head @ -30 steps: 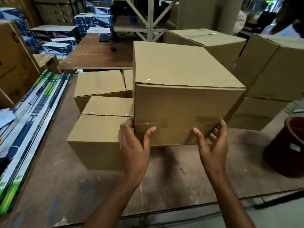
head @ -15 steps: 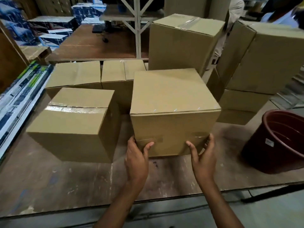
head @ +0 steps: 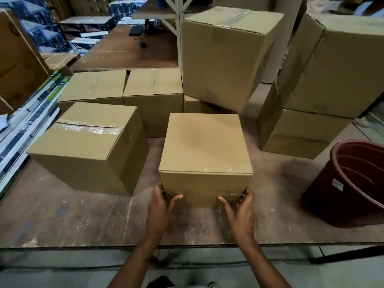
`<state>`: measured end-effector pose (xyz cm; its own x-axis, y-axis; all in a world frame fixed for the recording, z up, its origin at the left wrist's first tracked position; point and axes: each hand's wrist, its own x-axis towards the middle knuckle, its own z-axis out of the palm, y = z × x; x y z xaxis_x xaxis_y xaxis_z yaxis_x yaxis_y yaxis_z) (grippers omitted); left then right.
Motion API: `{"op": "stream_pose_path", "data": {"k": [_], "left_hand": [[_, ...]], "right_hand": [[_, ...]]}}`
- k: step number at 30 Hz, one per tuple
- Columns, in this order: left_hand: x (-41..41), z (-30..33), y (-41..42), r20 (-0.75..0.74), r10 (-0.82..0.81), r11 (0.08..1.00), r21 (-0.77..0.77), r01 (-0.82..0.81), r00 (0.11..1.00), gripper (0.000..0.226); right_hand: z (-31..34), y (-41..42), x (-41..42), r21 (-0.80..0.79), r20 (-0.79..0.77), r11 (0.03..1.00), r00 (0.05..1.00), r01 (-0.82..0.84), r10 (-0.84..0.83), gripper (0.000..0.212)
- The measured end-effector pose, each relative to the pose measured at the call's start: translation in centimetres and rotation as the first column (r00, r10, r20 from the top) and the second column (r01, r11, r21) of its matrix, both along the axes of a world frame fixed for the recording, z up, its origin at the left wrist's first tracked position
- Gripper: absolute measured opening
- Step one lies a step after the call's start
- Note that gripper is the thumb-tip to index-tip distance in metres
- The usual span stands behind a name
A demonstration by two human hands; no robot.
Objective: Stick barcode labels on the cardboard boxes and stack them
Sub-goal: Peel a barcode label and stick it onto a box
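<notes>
While gripped by both hands [head: 199,210], box [head: 204,146] upright.

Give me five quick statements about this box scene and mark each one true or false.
1. Both hands hold the same cardboard box. True: the left hand and right hand grip its lower front corners.
2. A barcode label shows on top of that box. False: its top is bare.
3. A dark red bucket stands right of the box. True.
4. The bucket is tipped on its side. False: it stands with its mouth up.
5. The taped box to the left has another box stacked on it. False: nothing sits on it.
</notes>
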<state>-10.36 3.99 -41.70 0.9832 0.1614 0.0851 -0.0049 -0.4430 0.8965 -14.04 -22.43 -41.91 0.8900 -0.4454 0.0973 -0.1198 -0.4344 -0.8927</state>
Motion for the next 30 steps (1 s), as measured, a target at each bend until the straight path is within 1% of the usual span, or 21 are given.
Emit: {"op": "stream_pose_path", "data": {"k": [2, 4, 6, 7, 10, 12, 13, 14, 16, 17, 19, 21, 26, 30], "left_hand": [[-0.1, 0.5, 0.0, -0.018, -0.027, 0.999, 0.019, 0.027, 0.999, 0.070], [-0.3, 1.5, -0.3, -0.003, -0.049, 0.997, 0.060, 0.049, 0.999, 0.082], [-0.4, 2.7, -0.5, 0.031, -0.060, 0.995, 0.086, 0.057, 0.998, 0.087], [-0.4, 3.3, -0.6, 0.041, -0.052, 0.996, 0.074, 0.049, 0.998, 0.089], [-0.6, 6.1, -0.9, 0.086, -0.027, 0.999, -0.032, 0.030, 0.996, 0.090], [-0.7, 8.3, -1.1, 0.179, -0.036, 0.996, -0.075, 0.050, 0.983, 0.089], [-0.6, 9.3, -1.2, 0.225, -0.043, 0.996, -0.069, 0.060, 0.973, 0.089], [-0.6, 10.1, -1.2, 0.270, -0.044, 0.997, -0.044, 0.059, 0.962, 0.087], [-0.1, 10.7, -1.0, 0.365, -0.052, 0.998, 0.045, 0.038, 0.929, 0.079], [0.2, 10.7, -0.8, 0.407, -0.058, 0.996, 0.091, 0.023, 0.911, 0.071], [0.4, 10.8, -0.5, 0.444, -0.065, 0.992, 0.129, 0.008, 0.894, 0.054], [0.2, 11.0, -0.5, 0.442, -0.083, 0.992, 0.118, 0.034, 0.893, 0.046], [-0.5, 11.3, -1.0, 0.484, -0.103, 0.990, 0.138, 0.040, 0.869, 0.047], [-0.6, 13.1, -1.4, 0.579, -0.137, 0.980, 0.199, 0.024, 0.804, 0.045]], "right_hand": [[0.3, -0.1, 0.1, -0.016, -0.022, 1.000, 1.000, -0.012, 0.011, 0.093], [1.1, -0.1, 0.3, -0.047, -0.018, 0.999, 1.000, -0.008, 0.008, 0.095], [2.1, 0.4, 0.3, -0.136, 0.017, 0.990, 0.999, 0.031, -0.029, 0.101], [2.9, 0.8, 0.3, -0.162, 0.046, 0.985, 0.998, 0.057, -0.050, 0.107], [5.8, 2.0, 0.1, -0.125, 0.174, 0.984, 0.980, 0.124, -0.101, 0.124], [8.0, 2.6, 0.2, -0.199, 0.280, 0.970, 0.957, 0.137, -0.077, 0.126], [8.9, 2.7, 0.4, -0.276, 0.310, 0.951, 0.949, 0.140, -0.050, 0.121], [9.6, 2.7, 0.5, -0.371, 0.316, 0.918, 0.948, 0.142, -0.019, 0.112], [10.1, 2.4, 0.7, -0.545, 0.292, 0.826, 0.956, 0.144, 0.027, 0.084], [10.0, 2.1, 0.8, -0.582, 0.280, 0.801, 0.959, 0.139, 0.037, 0.072], [9.5, 1.8, 0.6, -0.576, 0.265, 0.806, 0.964, 0.133, 0.030, 0.062], [9.4, 1.8, 0.3, -0.535, 0.280, 0.834, 0.960, 0.136, 0.023, 0.061], [9.8, 1.5, 0.3, -0.463, 0.292, 0.881, 0.955, 0.098, 0.047, 0.060], [10.0, 2.0, -0.5, -0.366, 0.333, 0.922, 0.943, 0.123, 0.007, 0.062]]}}
